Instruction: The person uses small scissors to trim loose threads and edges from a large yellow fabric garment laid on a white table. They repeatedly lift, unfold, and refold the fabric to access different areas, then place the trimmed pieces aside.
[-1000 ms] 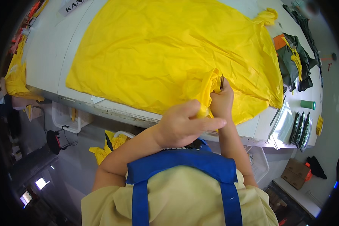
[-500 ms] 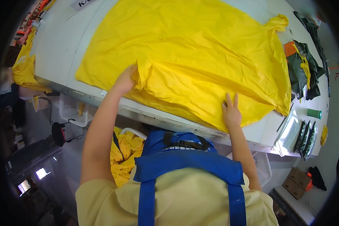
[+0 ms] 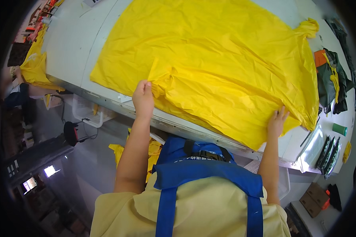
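The left hand (image 3: 143,98) pinches a raised fold of the yellow sheet (image 3: 225,67) near the sheet's near-left edge; the fingers are closed on the fabric, and a small peak of material stands up just beyond the knuckles. The right hand (image 3: 277,122) is released: the fingers are spread and rest flat on the near-right edge of the sheet, pressing it against the white table (image 3: 73,51).

The sheet lies spread across the table, away from the person, with its long axis running from the near left toward the far right. A knotted corner (image 3: 309,27) marks the far-right end. Both hands sit on the near edge, well apart, with the bulk of the fabric beyond them. The left hand is nearer the gathered fold; the right hand is nearer the low corner that overhangs the table edge.

Other items: 1 dark green garment pile (image 3: 333,81) lies at the right of the sheet, and 1 green cylinder (image 3: 339,129) stands near it. More yellow fabric (image 3: 33,65) hangs off the far-left table edge.
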`<state>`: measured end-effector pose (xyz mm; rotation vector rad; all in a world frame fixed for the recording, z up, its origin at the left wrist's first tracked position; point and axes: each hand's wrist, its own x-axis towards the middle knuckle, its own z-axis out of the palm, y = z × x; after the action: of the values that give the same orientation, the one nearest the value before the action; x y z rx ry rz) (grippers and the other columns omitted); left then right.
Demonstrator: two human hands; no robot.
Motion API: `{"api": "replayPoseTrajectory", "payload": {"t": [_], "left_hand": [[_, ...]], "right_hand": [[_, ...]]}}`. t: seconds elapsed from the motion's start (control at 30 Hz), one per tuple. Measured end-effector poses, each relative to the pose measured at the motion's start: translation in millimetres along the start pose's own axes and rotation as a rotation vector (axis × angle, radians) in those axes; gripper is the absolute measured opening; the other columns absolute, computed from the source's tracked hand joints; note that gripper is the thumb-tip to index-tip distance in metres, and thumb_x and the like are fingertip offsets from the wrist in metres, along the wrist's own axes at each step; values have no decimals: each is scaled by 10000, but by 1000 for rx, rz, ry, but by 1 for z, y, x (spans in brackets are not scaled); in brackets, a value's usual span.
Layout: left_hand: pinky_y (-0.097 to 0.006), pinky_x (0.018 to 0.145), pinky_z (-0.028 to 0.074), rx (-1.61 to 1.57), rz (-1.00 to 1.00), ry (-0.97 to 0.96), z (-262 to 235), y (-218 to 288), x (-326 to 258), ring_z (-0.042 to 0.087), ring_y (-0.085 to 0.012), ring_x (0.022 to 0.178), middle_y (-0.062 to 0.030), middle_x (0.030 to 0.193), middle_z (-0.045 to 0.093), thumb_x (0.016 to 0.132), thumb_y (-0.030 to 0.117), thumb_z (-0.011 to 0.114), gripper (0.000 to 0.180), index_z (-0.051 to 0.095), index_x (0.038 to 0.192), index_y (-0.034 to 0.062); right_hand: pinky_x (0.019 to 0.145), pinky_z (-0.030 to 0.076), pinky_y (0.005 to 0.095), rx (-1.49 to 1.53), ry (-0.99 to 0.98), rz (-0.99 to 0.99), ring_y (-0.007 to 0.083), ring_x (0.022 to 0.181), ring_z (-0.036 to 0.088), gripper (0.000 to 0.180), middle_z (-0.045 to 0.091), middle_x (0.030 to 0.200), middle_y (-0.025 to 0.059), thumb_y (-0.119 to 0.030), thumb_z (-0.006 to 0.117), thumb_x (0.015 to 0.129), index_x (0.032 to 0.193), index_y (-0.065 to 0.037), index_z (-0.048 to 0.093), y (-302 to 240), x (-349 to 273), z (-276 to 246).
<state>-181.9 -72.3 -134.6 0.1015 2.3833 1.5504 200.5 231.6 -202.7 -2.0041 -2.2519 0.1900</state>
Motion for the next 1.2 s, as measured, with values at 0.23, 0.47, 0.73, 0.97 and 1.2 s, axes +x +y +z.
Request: {"api": "replayPoseTrajectory", "payload": {"t": [0.23,0.47,0.73,0.97,1.2], "left_hand": [[-320,665,451,465,257,-211,-26,-61,77,573,-185,738,-82,847,613,910,277,512,264,597,937,28],[-276,596,431,673,157,-363,34,27,132,544,-155,646,-63,768,607,810,289,632,325,593,996,25],[-390,779,478,611,654,57,4,-48,152,534,-285,997,-151,1013,589,775,235,682,368,569,1072,48],[-339,678,505,-311,-482,424,-126,-112,148,599,-249,821,-149,1102,548,805,183,681,480,462,1189,-6],[-289,591,453,-201,-204,295,-132,-109,160,594,-180,723,-102,931,615,787,24,616,245,556,1025,10]], "right_hand": [[790,489,447,-172,-67,94,366,1075,555,501,214,1496,114,-431,331,941,1416,-274,298,22,37,-6],[739,505,407,-229,-26,-71,300,1049,581,459,281,1478,59,-382,334,954,1405,-296,322,15,26,-9],[926,433,365,377,64,-355,299,1218,458,493,391,1402,138,-151,515,905,1377,-125,376,51,21,-14],[737,528,343,71,-154,-692,305,923,624,402,561,1203,116,-22,669,709,1086,-112,562,83,-106,-62],[606,517,325,-67,-271,-775,248,743,638,458,530,1238,54,-122,721,679,1107,-154,562,63,-102,-69]]}}
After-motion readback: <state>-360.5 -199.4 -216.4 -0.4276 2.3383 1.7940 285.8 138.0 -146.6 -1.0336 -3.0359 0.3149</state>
